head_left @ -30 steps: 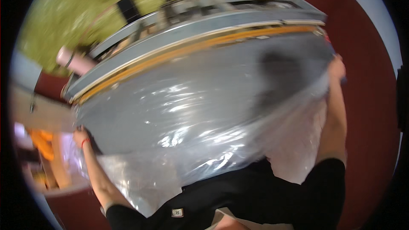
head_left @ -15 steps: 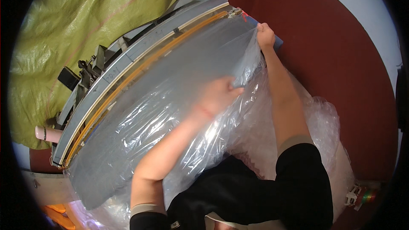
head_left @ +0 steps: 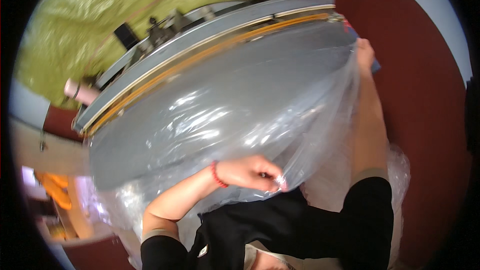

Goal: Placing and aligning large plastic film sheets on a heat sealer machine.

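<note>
A wide sheet of clear plastic film [head_left: 200,120] lies over a grey worktop [head_left: 270,65] and hangs toward my body. My left hand [head_left: 252,172], with a red bead bracelet at the wrist, pinches the film's near edge close to my chest. At the far right corner of the worktop, my right hand [head_left: 365,54] grips the film and holds it taut. Folds run through the film between the two hands.
Along the worktop's far side runs a long grey metal machine frame [head_left: 200,35] with an orange strip [head_left: 225,42]. A pink cylinder [head_left: 80,91] sticks out at its left end. Yellow-green woven sheeting [head_left: 115,5] lies behind. More crumpled clear plastic [head_left: 398,180] bulges at right.
My left hand has come from the middle of the film to its near edge by my chest. The view has turned, so the worktop lies more level.
</note>
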The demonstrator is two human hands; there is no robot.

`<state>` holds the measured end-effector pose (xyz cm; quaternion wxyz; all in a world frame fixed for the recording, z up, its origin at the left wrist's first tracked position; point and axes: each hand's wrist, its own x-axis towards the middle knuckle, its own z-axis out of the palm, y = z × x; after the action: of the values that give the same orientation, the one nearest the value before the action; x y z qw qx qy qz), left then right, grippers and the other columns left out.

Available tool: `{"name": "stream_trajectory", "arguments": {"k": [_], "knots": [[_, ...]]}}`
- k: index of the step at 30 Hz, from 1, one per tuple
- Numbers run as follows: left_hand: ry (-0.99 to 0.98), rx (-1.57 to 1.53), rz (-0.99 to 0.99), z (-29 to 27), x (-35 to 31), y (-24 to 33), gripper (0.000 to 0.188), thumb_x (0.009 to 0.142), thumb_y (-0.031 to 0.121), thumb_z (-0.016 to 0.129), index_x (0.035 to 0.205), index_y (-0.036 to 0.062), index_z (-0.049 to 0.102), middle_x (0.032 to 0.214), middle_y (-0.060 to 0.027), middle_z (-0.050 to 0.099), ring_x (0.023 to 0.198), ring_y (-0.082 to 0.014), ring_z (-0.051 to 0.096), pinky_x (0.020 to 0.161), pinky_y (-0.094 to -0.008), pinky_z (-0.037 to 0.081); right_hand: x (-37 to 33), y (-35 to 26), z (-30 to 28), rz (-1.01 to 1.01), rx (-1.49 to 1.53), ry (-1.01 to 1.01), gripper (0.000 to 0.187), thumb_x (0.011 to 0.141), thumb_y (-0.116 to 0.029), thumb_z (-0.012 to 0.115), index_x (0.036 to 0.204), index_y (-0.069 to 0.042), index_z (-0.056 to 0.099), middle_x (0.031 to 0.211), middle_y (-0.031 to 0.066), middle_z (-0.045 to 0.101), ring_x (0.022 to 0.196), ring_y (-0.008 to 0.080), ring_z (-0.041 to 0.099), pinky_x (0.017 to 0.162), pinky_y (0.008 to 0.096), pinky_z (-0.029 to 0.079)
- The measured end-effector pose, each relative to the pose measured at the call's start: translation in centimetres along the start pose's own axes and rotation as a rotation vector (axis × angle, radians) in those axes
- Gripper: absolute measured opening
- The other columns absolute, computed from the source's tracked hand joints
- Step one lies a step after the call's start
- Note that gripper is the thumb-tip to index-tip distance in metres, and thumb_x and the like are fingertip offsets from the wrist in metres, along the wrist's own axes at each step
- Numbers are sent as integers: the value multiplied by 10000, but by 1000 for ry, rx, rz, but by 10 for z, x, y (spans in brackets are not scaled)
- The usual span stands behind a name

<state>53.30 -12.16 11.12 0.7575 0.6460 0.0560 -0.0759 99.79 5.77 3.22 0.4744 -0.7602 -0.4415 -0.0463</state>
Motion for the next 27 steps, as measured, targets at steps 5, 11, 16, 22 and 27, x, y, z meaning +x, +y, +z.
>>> {"name": "stream_trajectory", "arguments": {"k": [5, 11, 16, 22, 27], "knots": [[473, -461, 309, 40, -74, -41, 482, 787, 72, 590, 1223, 24, 390, 1190, -95, 444, 1083, -153, 401, 841, -290, 399, 14, 16, -6, -13, -208, 22, 341, 835, -420, 425, 952, -134, 571, 931, 155, 587, 879, 369, 536, 722, 428, 423], [549, -217, -186, 77, -179, -39, 441, 733, -23, 579, 1162, -1, 477, 908, -36, 591, 808, -80, 540, 706, -232, 455, 15, 29, 6, -78, -246, -12, 327, 859, -405, 402, 970, -137, 552, 923, 162, 580, 852, 380, 534, 688, 442, 416], [1223, -58, -537, 133, -333, -6, 189, 717, -15, 537, 891, 14, 605, 716, -1, 580, 641, -57, 519, 576, -197, 429, 22, 32, 9, -60, -260, -73, 340, 865, -413, 389, 979, -136, 550, 922, 135, 593, 858, 351, 548, 686, 425, 419], [1816, 399, -502, 145, -460, 62, 42, 748, 32, 571, 767, 47, 537, 711, 45, 518, 661, -37, 482, 596, -176, 394, 14, 14, 10, -107, -375, -129, 345, 872, -422, 372, 971, -134, 533, 920, 132, 587, 859, 347, 543, 683, 417, 416], [2006, 2213, -451, 71, -349, 80, 369, 656, -43, 574, 1010, 46, 528, 1016, -111, 550, 944, -290, 510, 827, -361, 410, 23, 33, -7, -41, -428, -89, 351, 876, -416, 365, 970, -120, 527, 928, 141, 582, 869, 351, 537, 692, 421, 416]]}}
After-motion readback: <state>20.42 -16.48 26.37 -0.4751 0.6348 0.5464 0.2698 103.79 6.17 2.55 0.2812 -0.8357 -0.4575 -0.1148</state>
